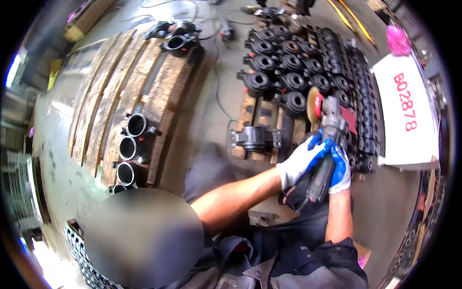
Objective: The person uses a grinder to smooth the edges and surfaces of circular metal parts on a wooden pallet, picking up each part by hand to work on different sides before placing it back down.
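Grinder (pixel 323 144) sits in both hands, right of centre in the head view, its body running up and slightly right from the person's lap toward the pallet (pixel 260 113). Its disc (pixel 314 105) is at the top end, edge-on, just beside the nearest black castings (pixel 288 67). The left hand (pixel 301 161), in a white glove with blue fingertips, is wrapped around the middle of the tool from the left. The right hand (pixel 340 168), in a blue glove, is closed around the same body from the right, touching the left hand. Both forearms come up from the lower edge.

One casting (pixel 255 138) stands apart at the pallet's near edge, left of the hands. Farther left, four metal rings (pixel 129 154) lie in a row on wooden planks (pixel 110 91). A white sheet (pixel 409 111) lies to the right of the castings.
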Available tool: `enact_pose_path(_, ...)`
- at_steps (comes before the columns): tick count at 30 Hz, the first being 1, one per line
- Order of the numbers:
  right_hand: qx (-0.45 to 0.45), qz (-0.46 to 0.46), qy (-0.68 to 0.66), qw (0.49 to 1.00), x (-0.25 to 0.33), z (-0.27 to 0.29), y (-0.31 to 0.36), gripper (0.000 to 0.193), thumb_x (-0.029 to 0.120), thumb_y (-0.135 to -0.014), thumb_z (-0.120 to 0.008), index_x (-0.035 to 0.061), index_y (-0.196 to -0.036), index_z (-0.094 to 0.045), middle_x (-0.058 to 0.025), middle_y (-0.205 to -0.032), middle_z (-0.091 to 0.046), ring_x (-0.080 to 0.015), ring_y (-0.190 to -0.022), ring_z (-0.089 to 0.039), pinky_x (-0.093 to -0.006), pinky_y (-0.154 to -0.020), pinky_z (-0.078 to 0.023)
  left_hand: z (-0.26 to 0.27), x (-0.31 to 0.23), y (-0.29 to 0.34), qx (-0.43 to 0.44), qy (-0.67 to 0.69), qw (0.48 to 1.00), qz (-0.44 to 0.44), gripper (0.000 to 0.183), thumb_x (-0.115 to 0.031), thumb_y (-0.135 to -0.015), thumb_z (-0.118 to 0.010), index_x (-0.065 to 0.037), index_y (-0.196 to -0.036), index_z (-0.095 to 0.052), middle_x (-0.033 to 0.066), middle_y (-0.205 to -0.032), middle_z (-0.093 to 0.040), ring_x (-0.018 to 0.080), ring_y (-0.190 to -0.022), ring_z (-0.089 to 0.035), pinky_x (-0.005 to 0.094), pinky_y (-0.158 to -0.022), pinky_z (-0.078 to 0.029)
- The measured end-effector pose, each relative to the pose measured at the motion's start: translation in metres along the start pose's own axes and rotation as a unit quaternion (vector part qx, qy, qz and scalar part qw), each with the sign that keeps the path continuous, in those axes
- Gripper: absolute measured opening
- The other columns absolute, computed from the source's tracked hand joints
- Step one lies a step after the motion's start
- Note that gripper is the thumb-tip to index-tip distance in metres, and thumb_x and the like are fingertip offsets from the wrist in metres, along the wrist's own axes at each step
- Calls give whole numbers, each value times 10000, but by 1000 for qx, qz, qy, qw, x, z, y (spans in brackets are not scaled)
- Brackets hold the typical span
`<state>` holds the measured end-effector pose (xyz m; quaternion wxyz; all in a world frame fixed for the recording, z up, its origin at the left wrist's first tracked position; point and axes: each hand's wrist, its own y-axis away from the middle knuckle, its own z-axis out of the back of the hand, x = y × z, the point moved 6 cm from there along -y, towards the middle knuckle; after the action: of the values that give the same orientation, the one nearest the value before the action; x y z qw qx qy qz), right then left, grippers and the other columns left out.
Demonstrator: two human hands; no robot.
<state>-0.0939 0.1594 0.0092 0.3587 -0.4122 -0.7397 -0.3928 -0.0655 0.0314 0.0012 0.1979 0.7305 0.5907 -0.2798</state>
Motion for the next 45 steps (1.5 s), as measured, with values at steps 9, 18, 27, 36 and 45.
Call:
enact_pose_path(9, 41, -2, -8, 999, 39, -13, -12, 672, 325, -990, -647, -15, -1513, -398, -124, -1126, -638, -199, -924, -669, -342, -834, -591, 7, 13, 19, 4, -96, 993, 71, 668, -245, -983, -723, 1, -1521, -413, 101, -1423, -537, 152, -1288, -504, 308, -1105, -428)
enact_pose_path(18, -11, 24, -106, 994, 57, 11, -2, 551, 276, -964, -696, 8, -1411, -516, -148, -1083, -678, -236, -901, -709, -366, -824, -613, 58, 36, 62, 3, -532, 803, 269, 719, -457, -903, -760, -10, -1426, -550, 196, -1338, -663, 297, -1217, -659, 371, -1026, -518)
enact_pose_path(27, -21, 40, -62, 997, 65, 23, 4, 633, 315, -946, -700, 4, -1458, -496, -140, -1089, -707, -208, -900, -726, -355, -803, -619, 139, 0, 64, -12, -734, 591, 334, 696, -459, -841, -785, -41, -1367, -604, 224, -1163, -710, 369, -1092, -686, 419, -944, -544)
enact_pose_path(36, -40, 9, -131, 990, 67, 29, 9, 459, 161, -877, -751, -24, -1276, -618, -192, -1087, -717, -300, -884, -736, -403, -804, -621, 249, -63, 34, -76, -847, 375, 370, 724, -397, -786, -780, -95, -1397, -537, 217, -1341, -606, 382, -1223, -619, 440, -1023, -516)
enact_pose_path(45, -66, 2, -63, 996, 61, 28, -1, 535, 237, -897, -746, -20, -1332, -571, -144, -1049, -710, -224, -855, -722, -368, -776, -615, 346, -17, 46, 48, -767, 473, 430, 629, -365, -684, -807, -30, -1207, -701, 208, -1194, -712, 357, -1120, -681, 392, -968, -547)
